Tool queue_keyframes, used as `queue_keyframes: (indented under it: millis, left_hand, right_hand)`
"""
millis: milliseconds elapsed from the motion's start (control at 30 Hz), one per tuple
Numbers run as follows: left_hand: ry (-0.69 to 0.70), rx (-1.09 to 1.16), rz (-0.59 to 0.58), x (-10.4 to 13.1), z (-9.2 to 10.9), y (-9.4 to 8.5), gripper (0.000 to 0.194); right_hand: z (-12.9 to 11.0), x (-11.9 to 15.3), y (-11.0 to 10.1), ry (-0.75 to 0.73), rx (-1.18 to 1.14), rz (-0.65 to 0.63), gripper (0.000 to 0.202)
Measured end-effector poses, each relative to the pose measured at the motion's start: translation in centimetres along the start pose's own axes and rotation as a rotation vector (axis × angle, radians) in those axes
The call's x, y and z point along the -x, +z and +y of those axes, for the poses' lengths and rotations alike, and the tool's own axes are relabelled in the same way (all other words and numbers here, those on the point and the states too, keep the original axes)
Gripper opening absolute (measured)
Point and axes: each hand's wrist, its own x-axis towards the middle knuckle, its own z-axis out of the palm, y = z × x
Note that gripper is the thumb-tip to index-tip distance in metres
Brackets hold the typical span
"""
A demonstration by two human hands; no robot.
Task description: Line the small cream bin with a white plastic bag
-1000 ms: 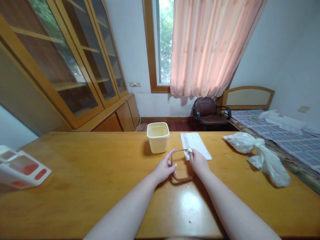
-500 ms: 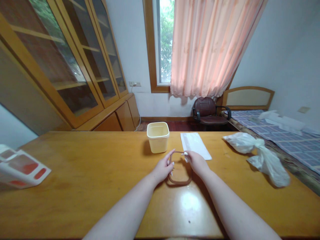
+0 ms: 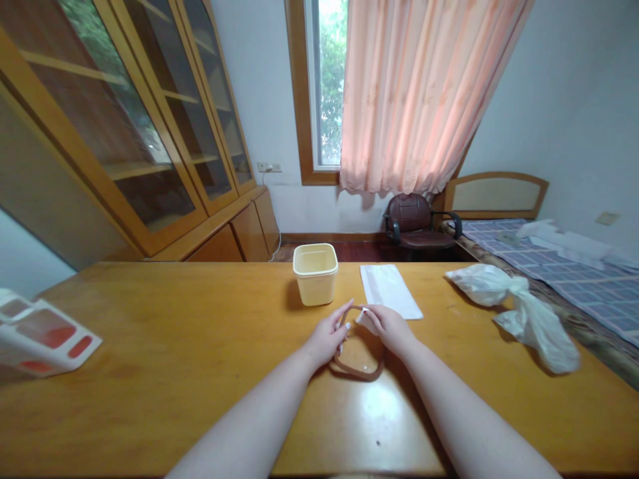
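Observation:
A clear lid with a brown rim point(image 3: 368, 374) is held just over the table in front of me, slightly tilted. My left hand point(image 3: 325, 340) is closed around its left edge, thumb on the clear panel and fingers at the far left corner. My right hand point(image 3: 394, 327) pinches a small white tissue point(image 3: 367, 322) and presses it against the lid near the far right corner. Beyond the hands stands a square cream plastic container point(image 3: 317, 286), upright and without a cover. A white tissue pack point(image 3: 392, 291) lies flat just behind my right hand.
On the right of the wooden table point(image 3: 174, 372) lies a knotted white plastic bag point(image 3: 536, 326). A white holder with red parts point(image 3: 54, 336) is at the left edge. Past the table are a glass-door cabinet point(image 3: 164, 133), an office chair point(image 3: 417, 223) and a bed point(image 3: 564, 259).
The lid has tilted a little, its near edge shifting toward me. My right hand has moved slightly left with the tissue, which now shows more over the panel. The left hand keeps its grip.

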Motion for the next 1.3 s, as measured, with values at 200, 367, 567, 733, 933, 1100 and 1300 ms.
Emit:
queue_keyframes:
  millis: [200, 367, 567, 733, 933, 1100, 1300]
  left_hand:
    - [-0.018, 0.037, 0.037, -0.22, -0.29, 0.00, 0.063]
    - [-0.020, 0.054, 0.033, -0.47, -0.61, -0.02, 0.063]
    - [0.035, 0.003, 0.096, -0.56, -0.72, -0.03, 0.064]
    - [0.024, -0.043, 0.143, -0.62, -0.65, -0.16, 0.056]
    - [-0.036, 0.014, 0.132, -0.81, -0.75, -0.07, 0.062]
    - [-0.022, 0.041, 0.099, -0.84, -0.92, -0.04, 0.064]
    - [-0.017, 0.029, 0.029, -0.58, -0.79, -0.03, 0.063]
  right_hand:
    - [0.68, -0.36, 0.31, 0.020, -0.025, -0.004, 0.034]
    - [0.64, -0.23, 0.12, 0.058, 0.018, 0.022, 0.030]
    - [0.51, -0.30, -0.47, 0.124, 0.127, 0.015, 0.028]
    - [0.58, -0.28, -0.56, 0.105, 0.159, 0.054, 0.028]
    - [0.57, -0.17, -0.25, 0.081, 0.208, 0.090, 0.027]
    - [0.40, -0.02, -0.19, 0.075, 0.244, 0.103, 0.027]
    - [0.13, 0.09, 0.07, 0.047, 0.243, 0.087, 0.027]
